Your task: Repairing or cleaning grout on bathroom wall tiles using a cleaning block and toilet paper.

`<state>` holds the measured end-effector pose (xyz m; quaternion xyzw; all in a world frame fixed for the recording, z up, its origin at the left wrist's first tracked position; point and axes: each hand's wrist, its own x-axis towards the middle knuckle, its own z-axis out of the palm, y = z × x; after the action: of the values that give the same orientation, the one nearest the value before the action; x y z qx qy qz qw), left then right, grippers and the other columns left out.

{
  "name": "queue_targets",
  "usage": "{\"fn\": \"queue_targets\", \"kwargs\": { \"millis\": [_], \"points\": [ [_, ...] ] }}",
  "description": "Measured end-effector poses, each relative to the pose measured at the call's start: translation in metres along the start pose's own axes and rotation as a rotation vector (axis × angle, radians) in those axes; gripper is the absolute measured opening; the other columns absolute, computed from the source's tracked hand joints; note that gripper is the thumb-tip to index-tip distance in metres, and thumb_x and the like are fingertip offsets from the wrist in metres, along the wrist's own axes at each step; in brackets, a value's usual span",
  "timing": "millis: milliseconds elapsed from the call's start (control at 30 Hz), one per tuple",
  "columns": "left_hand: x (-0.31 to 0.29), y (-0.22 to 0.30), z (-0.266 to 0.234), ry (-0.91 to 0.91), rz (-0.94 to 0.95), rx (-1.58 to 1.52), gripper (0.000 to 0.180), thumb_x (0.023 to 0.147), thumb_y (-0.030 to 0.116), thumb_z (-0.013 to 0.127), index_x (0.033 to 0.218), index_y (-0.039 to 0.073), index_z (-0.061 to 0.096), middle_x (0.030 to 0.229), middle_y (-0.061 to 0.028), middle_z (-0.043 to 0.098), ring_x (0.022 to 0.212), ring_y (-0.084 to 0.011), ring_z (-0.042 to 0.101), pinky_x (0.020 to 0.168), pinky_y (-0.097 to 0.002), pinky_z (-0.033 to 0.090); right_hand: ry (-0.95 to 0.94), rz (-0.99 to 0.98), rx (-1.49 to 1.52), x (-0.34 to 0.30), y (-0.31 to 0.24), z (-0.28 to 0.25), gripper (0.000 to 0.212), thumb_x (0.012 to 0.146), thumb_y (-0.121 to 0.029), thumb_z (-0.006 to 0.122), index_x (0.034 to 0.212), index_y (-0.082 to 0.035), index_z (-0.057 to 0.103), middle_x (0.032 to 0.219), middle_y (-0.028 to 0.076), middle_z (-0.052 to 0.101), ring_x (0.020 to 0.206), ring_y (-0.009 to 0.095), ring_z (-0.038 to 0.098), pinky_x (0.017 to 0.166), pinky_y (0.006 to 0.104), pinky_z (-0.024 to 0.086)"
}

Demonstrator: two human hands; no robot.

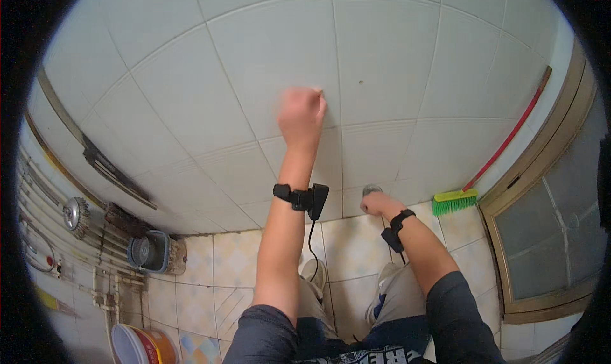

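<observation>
My left hand [301, 115] is raised with its fingers curled into a fist, knuckles pressed against the white tiled wall [382, 64]. It is blurred and I see nothing in it. My right hand [380, 204] is lower, near where the wall meets the floor. It closes around a small round grey object [372, 189], and only the top of that object shows. Both wrists carry black straps with small black devices. My shoes [314, 277] stand on the patterned floor tiles below.
A broom with green bristles [455, 202] and a red handle leans on the wall at right, beside a frosted-glass door [547, 236]. At left are a shower head [76, 214], wall pipes, a dark brush [125, 221], a blue basin [150, 251] and a red-and-yellow bucket [144, 346].
</observation>
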<state>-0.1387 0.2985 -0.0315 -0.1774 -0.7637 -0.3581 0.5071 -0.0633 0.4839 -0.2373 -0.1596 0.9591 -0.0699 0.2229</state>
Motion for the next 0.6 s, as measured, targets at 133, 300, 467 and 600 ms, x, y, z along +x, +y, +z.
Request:
{"fn": "queue_targets", "kwargs": {
  "millis": [133,300,467,600],
  "points": [
    [-0.013,0.012,0.012,-0.154,0.066,0.077,0.01,0.07,0.014,0.067,0.077,0.015,0.059,0.078,-0.0031,0.052,0.061,-0.0212,0.057,0.051,-0.0343,0.046,0.12,-0.052,-0.091,-0.005,-0.006,-0.016,0.012,0.069,-0.011,0.054,0.076,-0.007,0.062,0.082,0.017,0.061,0.077,0.035,0.059,0.065,0.0438,0.047],
    [0.001,0.011,0.007,-0.127,0.055,-0.031,0.012,0.07,0.016,0.068,0.078,0.016,0.059,0.079,-0.0023,0.052,0.063,-0.0232,0.057,0.052,-0.0359,0.047,0.236,-0.06,-0.186,-0.039,-0.036,-0.068,0.012,0.064,-0.005,0.054,0.071,-0.01,0.062,0.073,0.014,0.061,0.07,0.035,0.058,0.059,0.0433,0.045],
    [-0.004,0.002,-0.003,-0.123,0.039,-0.01,0.012,0.07,0.017,0.068,0.079,0.016,0.06,0.081,-0.0015,0.053,0.064,-0.0229,0.058,0.052,-0.036,0.047,0.264,-0.057,-0.123,-0.058,-0.059,-0.106,0.025,0.067,0.001,0.055,0.083,-0.014,0.068,0.081,0.01,0.065,0.078,0.03,0.061,0.067,0.0382,0.048],
    [-0.001,0.006,-0.004,-0.13,0.03,-0.002,0.01,0.072,0.017,0.068,0.079,0.016,0.061,0.081,-0.001,0.054,0.062,-0.022,0.058,0.052,-0.0349,0.047,0.321,-0.071,-0.168,-0.071,-0.064,-0.124,0.027,0.067,0.002,0.055,0.084,-0.015,0.068,0.083,0.009,0.066,0.08,0.029,0.062,0.068,0.0378,0.049]
  ]
}}
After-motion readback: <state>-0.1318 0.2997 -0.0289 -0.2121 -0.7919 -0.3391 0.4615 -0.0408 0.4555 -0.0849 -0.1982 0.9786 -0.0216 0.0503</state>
